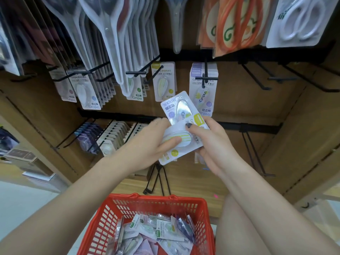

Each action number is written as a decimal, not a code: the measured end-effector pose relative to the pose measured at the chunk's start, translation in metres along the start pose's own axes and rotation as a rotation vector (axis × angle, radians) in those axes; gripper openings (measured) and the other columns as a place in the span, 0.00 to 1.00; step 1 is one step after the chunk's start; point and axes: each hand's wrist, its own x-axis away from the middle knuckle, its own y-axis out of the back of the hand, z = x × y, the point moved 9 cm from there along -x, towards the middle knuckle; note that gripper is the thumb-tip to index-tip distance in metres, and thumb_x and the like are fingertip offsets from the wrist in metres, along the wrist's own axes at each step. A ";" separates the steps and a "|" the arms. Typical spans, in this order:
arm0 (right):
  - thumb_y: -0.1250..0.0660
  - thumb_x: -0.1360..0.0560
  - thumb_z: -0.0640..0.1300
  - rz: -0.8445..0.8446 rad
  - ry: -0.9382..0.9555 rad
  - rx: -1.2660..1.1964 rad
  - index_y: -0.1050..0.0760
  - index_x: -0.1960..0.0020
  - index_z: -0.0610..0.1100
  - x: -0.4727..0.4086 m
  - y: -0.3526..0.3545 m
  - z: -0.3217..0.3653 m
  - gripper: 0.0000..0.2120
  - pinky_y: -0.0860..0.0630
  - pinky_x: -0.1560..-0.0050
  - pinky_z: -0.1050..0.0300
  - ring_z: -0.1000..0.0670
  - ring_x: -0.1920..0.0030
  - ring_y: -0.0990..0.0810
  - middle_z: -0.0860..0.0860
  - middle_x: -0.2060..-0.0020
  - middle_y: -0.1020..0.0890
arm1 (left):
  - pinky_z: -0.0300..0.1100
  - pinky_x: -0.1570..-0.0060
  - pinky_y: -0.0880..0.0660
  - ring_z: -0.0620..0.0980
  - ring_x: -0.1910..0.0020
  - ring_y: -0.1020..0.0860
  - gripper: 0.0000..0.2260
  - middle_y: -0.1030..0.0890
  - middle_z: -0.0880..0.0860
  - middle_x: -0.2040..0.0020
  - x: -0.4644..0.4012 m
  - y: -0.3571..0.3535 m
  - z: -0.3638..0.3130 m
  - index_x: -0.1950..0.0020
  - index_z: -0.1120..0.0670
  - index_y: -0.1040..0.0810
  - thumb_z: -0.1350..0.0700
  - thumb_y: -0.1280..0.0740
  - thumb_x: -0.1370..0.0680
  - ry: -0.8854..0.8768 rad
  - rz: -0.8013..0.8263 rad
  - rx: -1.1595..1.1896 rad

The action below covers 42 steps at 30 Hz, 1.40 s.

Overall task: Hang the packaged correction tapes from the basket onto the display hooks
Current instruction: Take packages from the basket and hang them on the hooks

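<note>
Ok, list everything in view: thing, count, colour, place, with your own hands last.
held correction tape packs: at least two, white cards with yellow-green accents, gripped between both hands in front of the display.
basket: one, red plastic, bottom centre, below the hands.
loose correction tape packs: many, white with green, purple and blue accents, piled in the basket.
hung correction tape packs: several rows, white and lilac cards, on the middle hooks.
scissors packs: several, clear, orange and white, top row.
empty hooks: several, black, right of the display.
left hand: thumb pressed on the front pack.
right hand: fingers curled round the packs' right edge.
</note>
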 end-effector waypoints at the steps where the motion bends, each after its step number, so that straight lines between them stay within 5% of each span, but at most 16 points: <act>1: 0.30 0.20 0.37 -0.005 0.000 -0.002 0.22 0.37 0.44 0.000 -0.001 0.000 0.13 0.16 0.55 0.54 0.44 0.46 0.12 0.46 0.45 0.12 | 0.34 0.64 0.30 0.40 0.60 0.23 0.10 0.24 0.43 0.56 0.001 -0.005 0.003 0.50 0.44 0.30 0.40 0.37 0.18 0.014 0.024 0.071; 11: 0.37 0.15 0.42 0.088 -0.035 -0.147 0.22 0.32 0.44 -0.002 0.004 -0.004 0.13 0.16 0.42 0.44 0.43 0.40 0.14 0.44 0.40 0.14 | 0.39 0.67 0.24 0.45 0.61 0.18 0.09 0.18 0.43 0.55 0.014 0.011 0.028 0.50 0.42 0.26 0.37 0.34 0.20 0.049 0.038 0.333; 14: 0.35 0.16 0.42 -0.013 0.016 0.116 0.18 0.38 0.45 -0.004 0.023 0.006 0.10 0.16 0.49 0.47 0.43 0.45 0.13 0.45 0.44 0.13 | 0.44 0.68 0.23 0.49 0.62 0.18 0.08 0.18 0.47 0.56 0.018 0.025 0.043 0.51 0.44 0.25 0.42 0.32 0.18 0.082 -0.018 0.317; 16: 0.32 0.19 0.42 -0.017 0.099 0.453 0.16 0.46 0.49 -0.005 0.030 0.022 0.07 0.21 0.55 0.52 0.46 0.53 0.14 0.48 0.51 0.13 | 0.33 0.69 0.27 0.40 0.62 0.21 0.06 0.20 0.46 0.54 0.020 0.033 0.046 0.52 0.45 0.24 0.46 0.32 0.18 0.060 -0.042 0.326; 18: 0.30 0.22 0.43 0.121 0.169 0.734 0.15 0.52 0.51 -0.004 0.018 0.033 0.05 0.26 0.55 0.55 0.50 0.58 0.18 0.50 0.55 0.15 | 0.29 0.59 0.26 0.34 0.50 0.22 0.04 0.22 0.41 0.46 0.019 0.035 0.042 0.49 0.46 0.22 0.48 0.31 0.18 0.019 -0.006 0.286; 21: 0.28 0.25 0.45 0.335 0.176 0.873 0.14 0.52 0.50 -0.001 0.000 0.038 0.04 0.26 0.52 0.51 0.43 0.53 0.18 0.46 0.53 0.14 | 0.48 0.40 0.22 0.39 0.33 0.23 0.05 0.24 0.40 0.31 0.018 0.026 0.036 0.48 0.47 0.19 0.47 0.30 0.18 0.029 0.152 0.387; 23: 0.28 0.27 0.47 0.379 0.163 0.797 0.14 0.51 0.49 -0.001 -0.002 0.043 0.07 0.27 0.51 0.49 0.45 0.54 0.18 0.43 0.51 0.14 | 0.57 0.51 0.23 0.51 0.44 0.17 0.05 0.18 0.49 0.39 0.022 0.022 0.034 0.52 0.47 0.19 0.47 0.29 0.20 0.074 0.225 0.585; 25: 0.27 0.26 0.46 0.393 0.121 0.625 0.14 0.47 0.46 -0.002 -0.001 0.045 0.09 0.24 0.48 0.46 0.45 0.51 0.16 0.41 0.49 0.14 | 0.56 0.57 0.30 0.60 0.53 0.20 0.11 0.18 0.59 0.47 0.026 0.021 0.034 0.54 0.52 0.22 0.45 0.27 0.23 0.105 0.225 0.720; 27: 0.28 0.26 0.45 0.376 0.042 0.427 0.15 0.41 0.42 -0.004 0.002 0.037 0.15 0.20 0.43 0.45 0.42 0.44 0.14 0.40 0.45 0.13 | 0.52 0.60 0.33 0.60 0.56 0.22 0.13 0.19 0.60 0.51 0.029 0.019 0.034 0.55 0.55 0.24 0.47 0.26 0.25 0.129 0.199 0.832; 30: 0.27 0.25 0.47 0.301 -0.062 0.166 0.19 0.35 0.41 -0.003 0.001 0.018 0.20 0.15 0.49 0.51 0.41 0.41 0.14 0.41 0.41 0.14 | 0.47 0.64 0.35 0.58 0.60 0.21 0.07 0.18 0.57 0.55 0.027 0.018 0.037 0.57 0.53 0.22 0.52 0.27 0.24 0.151 0.106 0.926; 35: 0.27 0.25 0.41 0.208 -0.154 -0.341 0.22 0.32 0.39 0.011 -0.009 -0.012 0.22 0.16 0.45 0.52 0.42 0.40 0.14 0.39 0.38 0.15 | 0.49 0.62 0.28 0.60 0.57 0.20 0.13 0.19 0.59 0.55 0.026 0.014 0.050 0.53 0.62 0.27 0.53 0.28 0.23 0.186 -0.059 0.994; 42: 0.34 0.16 0.43 0.094 -0.056 -0.338 0.23 0.30 0.49 0.010 -0.025 -0.016 0.15 0.22 0.32 0.47 0.44 0.35 0.17 0.47 0.36 0.16 | 0.41 0.63 0.21 0.51 0.56 0.16 0.15 0.15 0.54 0.52 0.028 -0.004 0.053 0.54 0.50 0.22 0.40 0.25 0.25 0.171 -0.060 0.929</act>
